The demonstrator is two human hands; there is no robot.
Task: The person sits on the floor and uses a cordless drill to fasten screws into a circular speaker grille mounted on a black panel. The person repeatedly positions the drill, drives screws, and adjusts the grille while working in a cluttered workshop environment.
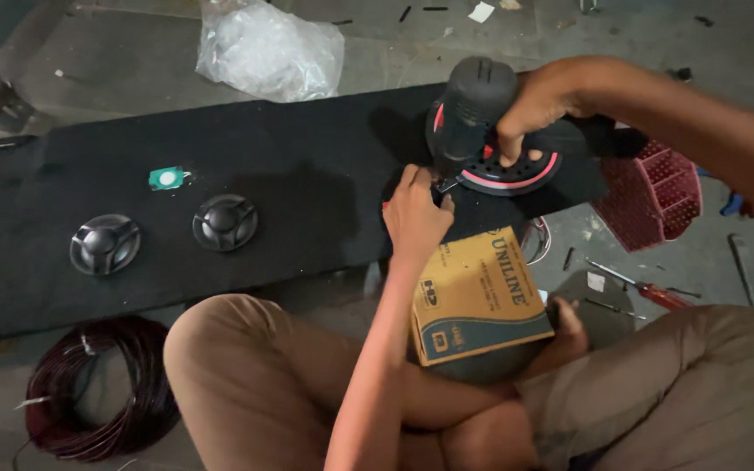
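Grey concrete floor [115,61] filled the scene, dusty, littered with small scraps. Nearest the camera, the person sat cross-legged with a cardboard box [477,296] in the lap, yellow and teal, closed; contents not visible. Coil of dark red wire [98,388] lay on the floor beside the left knee. Just past the box, left hand [416,214] had its fingers pinched shut on a small dark part at the edge of a speaker [490,131]; what exactly it pinched was too small to tell. Right hand [538,109] gripped the speaker's round frame, fingers closed over the rim, holding it tilted over the right end of a long black carpeted board [263,166]. Two round grilles [224,222] sat fixed in the board farther left, a small green piece [167,178] beyond them. Red plastic basket [652,196] stood right of the speaker, contents unclear. Red-handled screwdriver [647,290] lay near it. Farthest off, a clear plastic bag [268,48].
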